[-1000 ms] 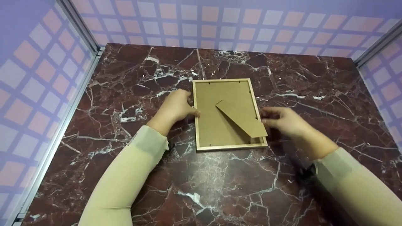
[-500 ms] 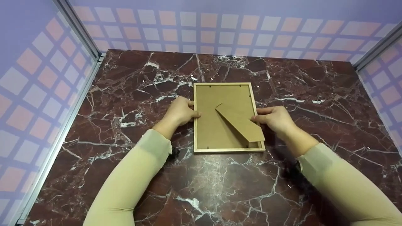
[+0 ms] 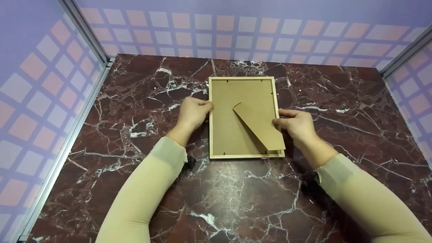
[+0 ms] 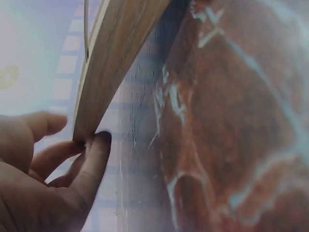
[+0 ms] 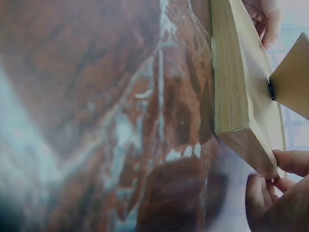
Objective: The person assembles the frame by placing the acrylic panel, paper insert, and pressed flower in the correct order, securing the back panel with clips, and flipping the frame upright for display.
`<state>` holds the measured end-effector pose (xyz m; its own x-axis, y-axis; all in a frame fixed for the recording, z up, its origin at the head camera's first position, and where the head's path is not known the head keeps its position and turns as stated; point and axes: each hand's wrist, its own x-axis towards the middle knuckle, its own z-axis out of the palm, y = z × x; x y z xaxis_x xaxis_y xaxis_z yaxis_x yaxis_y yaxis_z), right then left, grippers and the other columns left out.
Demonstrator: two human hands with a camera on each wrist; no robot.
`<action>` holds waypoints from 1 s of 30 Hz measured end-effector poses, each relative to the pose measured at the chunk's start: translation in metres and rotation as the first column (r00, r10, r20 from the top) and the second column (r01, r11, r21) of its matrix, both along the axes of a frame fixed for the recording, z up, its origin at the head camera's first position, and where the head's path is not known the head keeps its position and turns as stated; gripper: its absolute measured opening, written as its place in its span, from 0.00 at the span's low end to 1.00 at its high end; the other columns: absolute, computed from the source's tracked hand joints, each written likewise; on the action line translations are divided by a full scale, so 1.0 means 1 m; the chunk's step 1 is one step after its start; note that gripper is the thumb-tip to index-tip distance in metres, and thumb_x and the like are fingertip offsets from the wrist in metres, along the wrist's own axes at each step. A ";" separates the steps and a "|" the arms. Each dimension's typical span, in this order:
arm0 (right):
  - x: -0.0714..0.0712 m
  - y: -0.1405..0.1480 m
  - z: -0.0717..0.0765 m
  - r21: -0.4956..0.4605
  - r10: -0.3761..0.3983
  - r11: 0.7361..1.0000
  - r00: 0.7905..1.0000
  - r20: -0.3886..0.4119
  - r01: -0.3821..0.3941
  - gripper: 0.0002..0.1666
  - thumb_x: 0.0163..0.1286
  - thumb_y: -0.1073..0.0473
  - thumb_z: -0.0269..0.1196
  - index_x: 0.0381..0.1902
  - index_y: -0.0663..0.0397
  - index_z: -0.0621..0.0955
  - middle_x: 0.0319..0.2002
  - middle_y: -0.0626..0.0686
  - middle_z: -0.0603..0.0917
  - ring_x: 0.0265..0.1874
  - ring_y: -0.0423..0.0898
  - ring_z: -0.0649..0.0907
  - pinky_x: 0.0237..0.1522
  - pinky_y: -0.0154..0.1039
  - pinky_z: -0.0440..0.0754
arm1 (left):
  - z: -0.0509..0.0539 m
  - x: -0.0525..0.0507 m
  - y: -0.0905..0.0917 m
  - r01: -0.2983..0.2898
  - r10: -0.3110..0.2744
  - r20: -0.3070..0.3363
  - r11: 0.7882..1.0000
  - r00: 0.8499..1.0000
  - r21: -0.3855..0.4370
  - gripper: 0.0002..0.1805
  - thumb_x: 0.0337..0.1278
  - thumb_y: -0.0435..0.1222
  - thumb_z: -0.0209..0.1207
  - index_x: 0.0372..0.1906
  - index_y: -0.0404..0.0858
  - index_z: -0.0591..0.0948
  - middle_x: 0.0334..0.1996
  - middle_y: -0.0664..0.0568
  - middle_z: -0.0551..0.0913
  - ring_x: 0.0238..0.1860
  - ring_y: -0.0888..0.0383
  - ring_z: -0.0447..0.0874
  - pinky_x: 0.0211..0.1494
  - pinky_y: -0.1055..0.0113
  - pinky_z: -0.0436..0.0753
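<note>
A wooden picture frame [image 3: 222, 135] is back side up in the middle of the head view, its brown backing facing me. From the backing a brown easel flap [image 3: 261, 130] sticks up and slants toward the near right corner. My left hand [image 3: 194, 113] grips the frame's left rim, thumb at the top edge and fingers under it. On the right rim, my right hand [image 3: 298, 125] pinches the frame beside the flap. Seen from the left wrist, the wooden side [image 4: 113, 63] stands at an angle to the tabletop, with a gap toward the fingers.
A dark red marbled tabletop [image 3: 162, 209] with white veins lies under the frame. Purple walls with pink and white squares [image 3: 222, 37] enclose its back and sides, with metal posts [image 3: 84, 30] at the corners.
My right hand has come in from the right and taken hold of the frame's rim. The frame has shifted away from me, its far edge most. My left hand has moved farther up the left rim.
</note>
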<state>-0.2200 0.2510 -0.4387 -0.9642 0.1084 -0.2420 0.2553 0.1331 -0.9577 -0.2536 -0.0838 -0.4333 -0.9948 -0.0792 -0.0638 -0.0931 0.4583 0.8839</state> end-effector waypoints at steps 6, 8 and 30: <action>0.003 0.003 -0.001 -0.001 0.014 1.000 1.000 -0.008 -0.014 0.35 0.68 0.74 0.76 0.72 0.75 0.81 0.33 0.36 0.93 0.33 0.34 0.93 0.43 0.30 0.95 | -0.007 -0.009 0.003 -0.127 0.134 -0.081 0.988 0.988 0.085 0.19 0.74 0.46 0.73 0.29 0.38 0.97 0.22 0.44 0.92 0.18 0.63 0.79 0.25 0.73 0.76; 0.004 0.003 -0.001 0.014 0.020 1.000 1.000 -0.016 -0.020 0.34 0.68 0.73 0.76 0.72 0.74 0.82 0.33 0.36 0.93 0.33 0.34 0.93 0.43 0.30 0.95 | -0.007 -0.012 0.003 -0.148 0.157 -0.107 0.985 0.982 0.085 0.22 0.74 0.46 0.73 0.23 0.38 0.94 0.15 0.51 0.87 0.16 0.63 0.78 0.24 0.73 0.74; 0.004 0.002 0.001 0.138 -0.001 0.990 0.993 -0.117 0.017 0.29 0.66 0.72 0.77 0.65 0.71 0.88 0.51 0.60 0.95 0.31 0.32 0.92 0.42 0.28 0.94 | 0.000 -0.023 0.015 -0.167 0.163 -0.108 0.985 0.981 -0.036 0.17 0.65 0.48 0.81 0.33 0.39 0.93 0.36 0.47 0.96 0.35 0.54 0.88 0.54 0.57 0.91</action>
